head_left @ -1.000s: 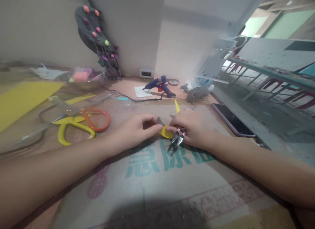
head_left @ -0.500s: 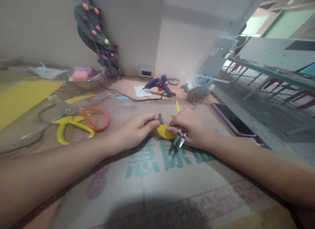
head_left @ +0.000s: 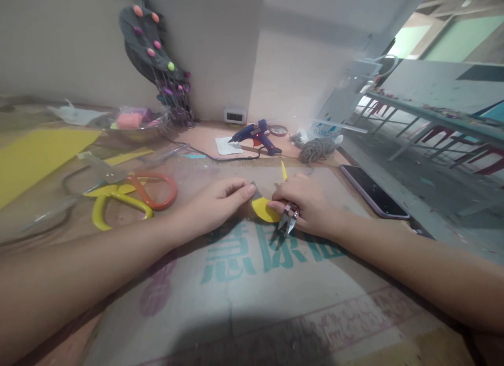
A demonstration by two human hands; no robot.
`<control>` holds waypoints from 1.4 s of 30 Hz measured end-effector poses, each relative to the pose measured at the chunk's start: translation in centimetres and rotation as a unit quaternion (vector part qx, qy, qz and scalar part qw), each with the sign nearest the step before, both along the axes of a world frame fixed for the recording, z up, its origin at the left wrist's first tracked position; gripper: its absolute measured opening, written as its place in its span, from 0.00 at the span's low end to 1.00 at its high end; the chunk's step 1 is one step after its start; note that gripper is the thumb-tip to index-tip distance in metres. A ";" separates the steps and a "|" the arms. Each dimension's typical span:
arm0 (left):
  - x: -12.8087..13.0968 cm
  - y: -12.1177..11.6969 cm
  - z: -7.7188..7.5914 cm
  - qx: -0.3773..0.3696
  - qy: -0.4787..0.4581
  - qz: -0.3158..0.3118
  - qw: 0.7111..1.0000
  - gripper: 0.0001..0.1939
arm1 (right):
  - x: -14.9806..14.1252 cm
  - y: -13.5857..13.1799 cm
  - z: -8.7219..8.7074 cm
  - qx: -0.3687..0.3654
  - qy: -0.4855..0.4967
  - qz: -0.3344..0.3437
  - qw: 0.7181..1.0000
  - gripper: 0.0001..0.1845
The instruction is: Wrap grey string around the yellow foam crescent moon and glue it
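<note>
On the left side of the printed cardboard (head_left: pixel 189 311), the left hand (head_left: pixel 222 200) is ungloved and the left forearm (head_left: pixel 129 250) bare, widening from a slim wrist (head_left: pixel 181 219). On the cardboard's right, the right hand (head_left: pixel 301 203) and right forearm (head_left: pixel 386 255) are likewise uncovered and smooth-contoured.

Counted: left hand (head_left: pixel 224 200), 1; right hand (head_left: pixel 303 200), 1; small snips (head_left: pixel 292 223), 1; scissor handles (head_left: pixel 174 190), 2; glue gun (head_left: pixel 252 133), 1; phone (head_left: pixel 374 191), 1; digital display (head_left: pixel 235 116), 1; crescent ornament (head_left: pixel 142 46), 1.
</note>
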State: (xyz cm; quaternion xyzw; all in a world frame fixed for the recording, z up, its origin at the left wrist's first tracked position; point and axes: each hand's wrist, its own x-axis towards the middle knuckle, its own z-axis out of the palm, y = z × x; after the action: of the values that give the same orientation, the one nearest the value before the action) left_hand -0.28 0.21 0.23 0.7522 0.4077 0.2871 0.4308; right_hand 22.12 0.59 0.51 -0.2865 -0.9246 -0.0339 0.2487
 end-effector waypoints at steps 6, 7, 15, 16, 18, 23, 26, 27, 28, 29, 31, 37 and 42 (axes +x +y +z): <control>0.1 0.0 0.1 -0.049 -0.021 0.015 0.998 0.20 | 0.1 0.1 0.0 -0.012 0.008 -0.004 1.000 0.13; 0.1 0.0 0.0 -0.051 -0.022 0.016 0.998 0.20 | 0.2 0.0 0.1 -0.016 0.011 -0.006 1.000 0.12; 0.1 0.0 0.1 -0.029 -0.022 0.016 0.999 0.19 | 0.4 -0.3 0.4 -0.019 0.033 0.032 0.999 0.24; 0.1 0.0 0.2 -0.024 -0.022 0.017 0.999 0.19 | 0.4 -0.3 0.4 -0.016 0.025 0.023 0.999 0.24; 0.1 0.0 0.2 -0.015 -0.019 0.017 1.000 0.20 | 0.4 -0.4 0.4 -0.009 0.007 0.010 1.000 0.24; 0.1 0.0 0.1 -0.011 -0.013 0.017 1.000 0.20 | 0.2 -0.5 0.5 0.013 -0.023 -0.001 1.000 0.21; 0.0 0.0 0.1 -0.014 -0.010 0.017 1.000 0.20 | 0.0 -0.4 0.4 0.026 -0.031 -0.009 0.999 0.17; 0.0 0.0 0.0 -0.014 -0.007 0.017 1.000 0.20 | -0.1 -0.4 0.4 0.033 -0.034 -0.011 0.999 0.16; 0.0 0.0 0.0 -0.014 -0.004 0.016 1.000 0.20 | -0.1 -0.4 0.4 0.042 -0.037 -0.013 0.998 0.15; 0.0 0.0 0.0 -0.013 -0.001 0.016 1.000 0.20 | -0.1 -0.4 0.4 0.050 -0.039 -0.015 0.998 0.14; 0.0 0.0 0.0 -0.006 0.003 0.016 1.000 0.20 | -0.1 -0.5 0.5 0.063 -0.041 -0.013 0.997 0.14; 0.0 0.0 0.1 -0.005 0.008 0.016 1.000 0.19 | 0.0 -0.5 0.5 0.068 -0.052 -0.014 0.996 0.14; 0.1 -0.1 0.3 -0.014 0.003 0.012 1.000 0.19 | -0.1 -0.6 0.6 0.069 -0.056 -0.015 0.996 0.14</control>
State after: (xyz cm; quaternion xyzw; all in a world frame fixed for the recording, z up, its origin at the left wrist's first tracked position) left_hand -0.22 0.13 0.49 0.7417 0.4221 0.2846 0.4367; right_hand 22.04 0.01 1.09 -0.2803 -0.9280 -0.1176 0.2155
